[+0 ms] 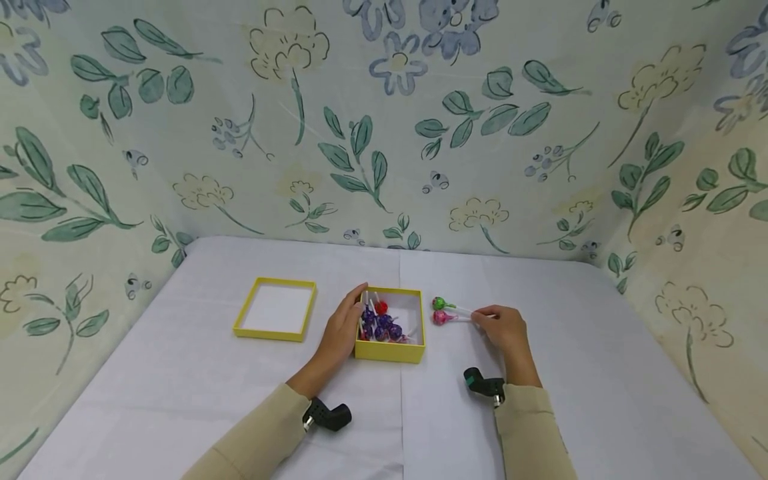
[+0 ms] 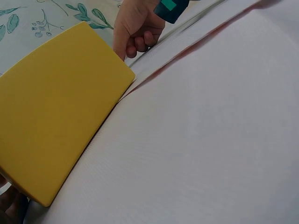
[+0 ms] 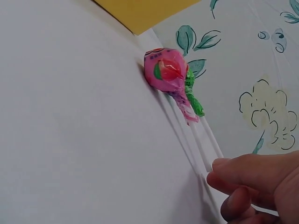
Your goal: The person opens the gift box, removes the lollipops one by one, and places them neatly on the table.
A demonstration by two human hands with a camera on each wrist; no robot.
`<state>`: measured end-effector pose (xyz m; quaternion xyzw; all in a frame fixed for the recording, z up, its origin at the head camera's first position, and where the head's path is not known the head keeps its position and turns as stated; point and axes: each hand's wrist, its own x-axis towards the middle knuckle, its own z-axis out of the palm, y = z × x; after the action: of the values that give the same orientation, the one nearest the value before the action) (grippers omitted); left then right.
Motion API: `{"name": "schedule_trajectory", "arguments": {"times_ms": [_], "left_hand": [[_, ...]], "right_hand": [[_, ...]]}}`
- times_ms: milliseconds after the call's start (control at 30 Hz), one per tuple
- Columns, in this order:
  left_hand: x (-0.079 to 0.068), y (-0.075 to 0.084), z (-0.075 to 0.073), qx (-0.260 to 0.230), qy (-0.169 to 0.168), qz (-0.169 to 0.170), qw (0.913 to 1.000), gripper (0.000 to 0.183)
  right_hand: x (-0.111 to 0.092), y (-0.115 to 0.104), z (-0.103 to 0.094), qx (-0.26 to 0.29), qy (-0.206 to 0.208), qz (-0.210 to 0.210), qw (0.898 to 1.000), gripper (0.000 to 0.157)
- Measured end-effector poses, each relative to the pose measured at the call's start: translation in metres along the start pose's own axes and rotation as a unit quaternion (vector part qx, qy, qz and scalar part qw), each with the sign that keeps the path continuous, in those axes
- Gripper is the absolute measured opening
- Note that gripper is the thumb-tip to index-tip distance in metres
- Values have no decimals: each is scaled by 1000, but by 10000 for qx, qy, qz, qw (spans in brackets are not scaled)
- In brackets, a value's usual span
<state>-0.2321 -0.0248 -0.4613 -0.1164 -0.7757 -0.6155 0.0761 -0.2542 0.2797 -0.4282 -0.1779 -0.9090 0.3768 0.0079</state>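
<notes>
My left hand (image 1: 343, 329) lies along the left side of a yellow box (image 1: 390, 352), its fingers reaching the back corner. Purple-wrapped lollipops (image 1: 384, 321) and a red one (image 1: 381, 307) are inside, mostly toward the left and front. Right of the box, a pink lollipop (image 3: 164, 70) and a green lollipop (image 1: 440, 303) lie side by side, heads toward the box. With thumb and forefinger, my right hand (image 1: 503, 328) pinches at the ends of their white sticks. In the left wrist view the yellow box (image 2: 60, 107) covers most of the left hand.
A yellow-rimmed lid (image 1: 309, 311) with a white inside lies left of the box. White cloth (image 1: 456, 427) covers the table, with a crease running front to back. Floral fabric (image 1: 384, 133) hangs behind and at both sides.
</notes>
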Motion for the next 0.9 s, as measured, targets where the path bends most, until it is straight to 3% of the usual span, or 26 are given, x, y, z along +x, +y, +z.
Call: {"name": "schedule_trajectory", "arguments": {"times_ms": [433, 633, 900], "left_hand": [[0, 2, 0, 141, -50, -112, 9998, 45], [0, 1, 0, 149, -14, -63, 9999, 45], [-1, 2, 0, 146, -33, -88, 9998, 46]], "right_hand": [[-2, -4, -11, 145, 92, 8, 9999, 35], [-3, -14, -12, 62, 449, -546, 9975, 33], [-15, -35, -14, 264, 209, -1072, 9937, 34]]}}
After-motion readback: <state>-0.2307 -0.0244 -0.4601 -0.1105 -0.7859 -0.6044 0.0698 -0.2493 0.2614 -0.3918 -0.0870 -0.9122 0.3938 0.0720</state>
